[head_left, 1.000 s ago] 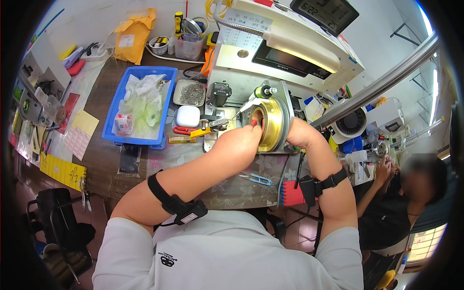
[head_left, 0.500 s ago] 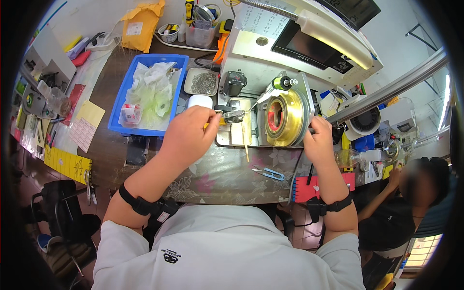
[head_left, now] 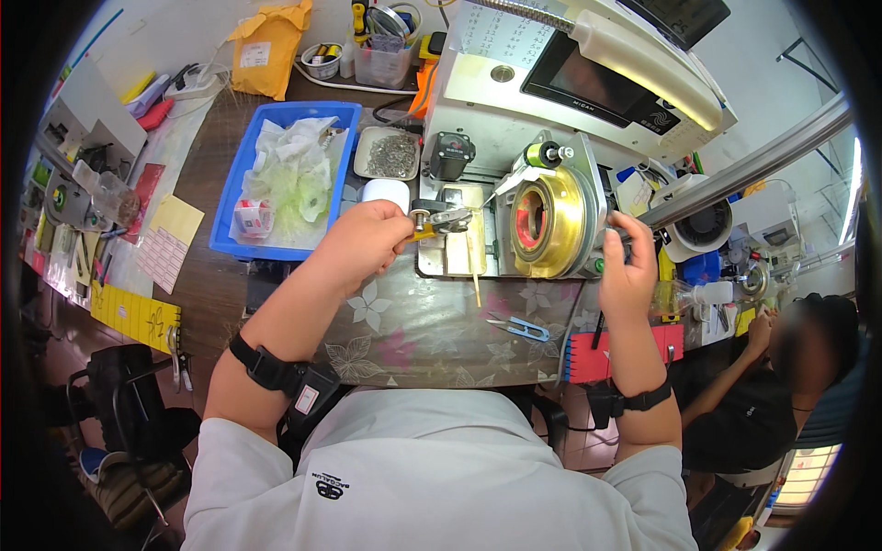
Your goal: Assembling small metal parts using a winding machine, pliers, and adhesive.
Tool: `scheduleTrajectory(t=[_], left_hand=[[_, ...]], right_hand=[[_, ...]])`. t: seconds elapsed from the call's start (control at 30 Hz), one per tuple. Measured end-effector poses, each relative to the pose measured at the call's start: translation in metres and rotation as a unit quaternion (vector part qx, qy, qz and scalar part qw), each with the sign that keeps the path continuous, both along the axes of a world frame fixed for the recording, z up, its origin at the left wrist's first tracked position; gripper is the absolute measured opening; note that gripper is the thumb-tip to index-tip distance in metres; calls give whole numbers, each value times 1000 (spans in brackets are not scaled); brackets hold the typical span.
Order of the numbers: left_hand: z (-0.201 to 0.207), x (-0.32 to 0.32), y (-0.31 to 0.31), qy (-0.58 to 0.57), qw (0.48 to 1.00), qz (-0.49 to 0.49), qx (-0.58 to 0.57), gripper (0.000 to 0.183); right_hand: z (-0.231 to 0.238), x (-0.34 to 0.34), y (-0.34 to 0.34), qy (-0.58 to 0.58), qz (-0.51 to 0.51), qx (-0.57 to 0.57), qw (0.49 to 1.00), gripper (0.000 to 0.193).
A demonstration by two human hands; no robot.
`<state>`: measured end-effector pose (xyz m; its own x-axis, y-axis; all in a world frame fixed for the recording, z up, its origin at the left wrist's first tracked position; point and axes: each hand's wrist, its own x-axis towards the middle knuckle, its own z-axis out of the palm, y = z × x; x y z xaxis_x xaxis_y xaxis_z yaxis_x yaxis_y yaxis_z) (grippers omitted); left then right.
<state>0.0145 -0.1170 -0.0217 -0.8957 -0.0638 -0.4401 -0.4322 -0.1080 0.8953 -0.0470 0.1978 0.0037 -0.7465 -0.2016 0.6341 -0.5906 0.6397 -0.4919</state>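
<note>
Clamp handle [head_left: 424,234]: yellow, pinched by left hand [head_left: 369,241], fingers curled narrow | right hand [head_left: 630,266]: held half open, thumb and fingers parted, contact cannot be told | gold ring [head_left: 562,248]: mounted on white machine [head_left: 487,110], between both hands, nearer the right

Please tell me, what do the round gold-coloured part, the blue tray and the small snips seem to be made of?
Gold-coloured part: seemingly polished metal, perhaps brass, from its yellow shine and bright reflections.
Blue tray: probably smooth moulded plastic, evenly coloured.
Small snips: blue handle seemingly plastic, finish unclear; thin grey blades, likely steel.
</note>
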Motion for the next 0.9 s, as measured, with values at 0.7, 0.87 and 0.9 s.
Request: scheduleTrajectory(t=[0.7,0.87,0.9], left_hand=[[56,1,27,443,750,-169,-462,6],[40,33,48,410,745,-225,-476,5],[41,31,45,389,747,-244,-480,8]], right_hand=[[-31,75,-105,-472,225,-247,816,22],[-32,56,-136,-495,184,-485,698,25],[-36,55,-139,-482,157,-500,703,23]])
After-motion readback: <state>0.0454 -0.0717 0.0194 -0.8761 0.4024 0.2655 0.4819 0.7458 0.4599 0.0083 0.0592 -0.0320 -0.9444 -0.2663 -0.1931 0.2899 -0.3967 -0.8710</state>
